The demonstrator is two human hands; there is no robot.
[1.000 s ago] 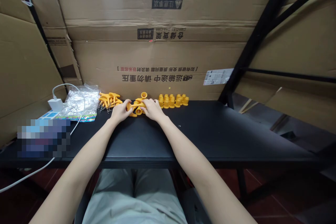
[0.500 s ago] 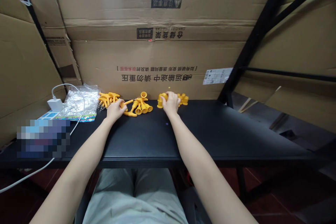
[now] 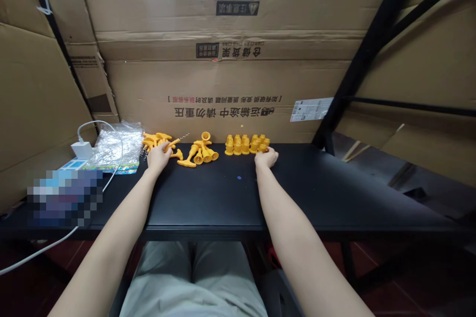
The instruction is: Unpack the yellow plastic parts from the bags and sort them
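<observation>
My left hand [image 3: 158,157] is closed around a yellow corkscrew [image 3: 173,143], whose spiral metal tip points up and to the right. Behind and beside that hand lies a pile of yellow T-handled corkscrews [image 3: 151,137]. Between my hands lie several yellow T-handled pieces with flared bell ends [image 3: 204,153]. My right hand [image 3: 266,157] has its fingers closed at the front right end of the rows of yellow cup-shaped pieces [image 3: 237,146], pinching one yellow cup-shaped piece [image 3: 263,148]. The fingers partly hide it.
Clear plastic bags [image 3: 115,147] lie on the black table [image 3: 208,198] at the left, near a white charger [image 3: 82,149] with its cable. A blurred-out flat object [image 3: 65,198] sits in front. Cardboard [image 3: 230,74] walls the back; a black metal post [image 3: 357,59] stands right.
My right hand has moved right and toward me, from the left of the cup-shaped pieces to their right end, uncovering the rows. The left hand's corkscrew has shifted slightly left, its spiral now visible.
</observation>
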